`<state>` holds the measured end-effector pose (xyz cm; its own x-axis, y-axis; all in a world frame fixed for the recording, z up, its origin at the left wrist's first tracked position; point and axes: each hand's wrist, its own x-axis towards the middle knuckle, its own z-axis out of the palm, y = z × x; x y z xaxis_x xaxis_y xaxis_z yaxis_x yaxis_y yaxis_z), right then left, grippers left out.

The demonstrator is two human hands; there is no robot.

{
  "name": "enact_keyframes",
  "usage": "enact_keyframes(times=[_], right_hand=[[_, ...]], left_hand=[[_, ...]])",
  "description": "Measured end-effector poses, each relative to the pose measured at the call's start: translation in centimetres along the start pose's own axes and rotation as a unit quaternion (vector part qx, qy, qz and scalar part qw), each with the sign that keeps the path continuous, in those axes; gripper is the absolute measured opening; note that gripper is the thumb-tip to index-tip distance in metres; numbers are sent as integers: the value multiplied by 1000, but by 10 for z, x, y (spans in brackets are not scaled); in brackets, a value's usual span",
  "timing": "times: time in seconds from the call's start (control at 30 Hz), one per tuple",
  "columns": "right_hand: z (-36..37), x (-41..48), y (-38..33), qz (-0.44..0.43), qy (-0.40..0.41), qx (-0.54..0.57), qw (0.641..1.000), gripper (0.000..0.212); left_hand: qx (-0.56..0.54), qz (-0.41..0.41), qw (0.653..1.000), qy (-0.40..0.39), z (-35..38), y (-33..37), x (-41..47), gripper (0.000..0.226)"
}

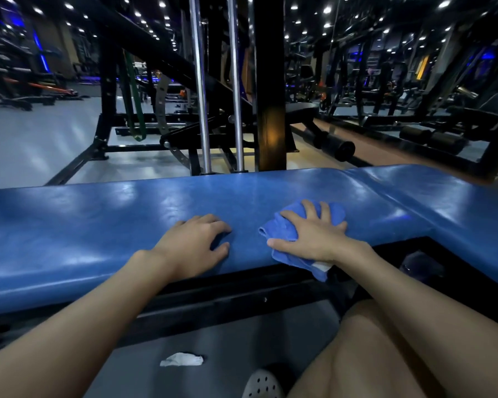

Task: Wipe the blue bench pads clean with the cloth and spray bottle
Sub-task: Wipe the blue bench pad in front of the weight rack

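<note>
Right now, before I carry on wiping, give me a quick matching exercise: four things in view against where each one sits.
Things:
1. left hand
2. blue terry cloth
3. crumpled white tissue
4. green resistance band

Places:
A. hanging on the black rack behind the bench
B. bare on the long blue vinyl bench pad
C. on the grey floor
D. pressed under the right hand

Pairs: 1-B, 2-D, 3-C, 4-A

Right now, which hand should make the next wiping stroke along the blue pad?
Right. The right hand already presses the blue cloth flat on the bench pad; the left hand rests bare beside it.
</note>
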<state>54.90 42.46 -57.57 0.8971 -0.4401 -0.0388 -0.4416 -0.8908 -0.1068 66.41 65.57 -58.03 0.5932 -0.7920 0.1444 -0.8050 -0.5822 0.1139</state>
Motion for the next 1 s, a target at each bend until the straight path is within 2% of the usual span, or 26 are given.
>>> enact_keyframes(times=[0.1, 0.23, 0.37, 0.53, 0.7, 0.87, 1.0], right_hand=[[0, -1, -26, -78, 34, 7, 996, 56], [4, 1, -92, -196, 65, 68, 976, 37], [19, 0, -198, -326, 75, 84, 939, 36], [38, -7, -338, -446, 65, 89, 888, 41], [56, -24, -448, -520, 75, 88, 847, 43], [70, -47, -529, -554, 97, 67, 824, 44], [81, -61, -582, -563, 137, 23, 815, 45]], left_hand=[[3, -34, 999, 4, -9, -31, -23, 41], [22, -108, 994, 15, -28, -94, -74, 67], [36, -180, 982, 43, -48, -167, -142, 59], [36, -268, 961, 49, -69, -259, -231, 53], [63, -320, 945, 22, -88, -327, -305, 56], [16, -322, 946, 30, -97, -369, -359, 69], [-25, -332, 940, 66, -100, -394, -390, 52]])
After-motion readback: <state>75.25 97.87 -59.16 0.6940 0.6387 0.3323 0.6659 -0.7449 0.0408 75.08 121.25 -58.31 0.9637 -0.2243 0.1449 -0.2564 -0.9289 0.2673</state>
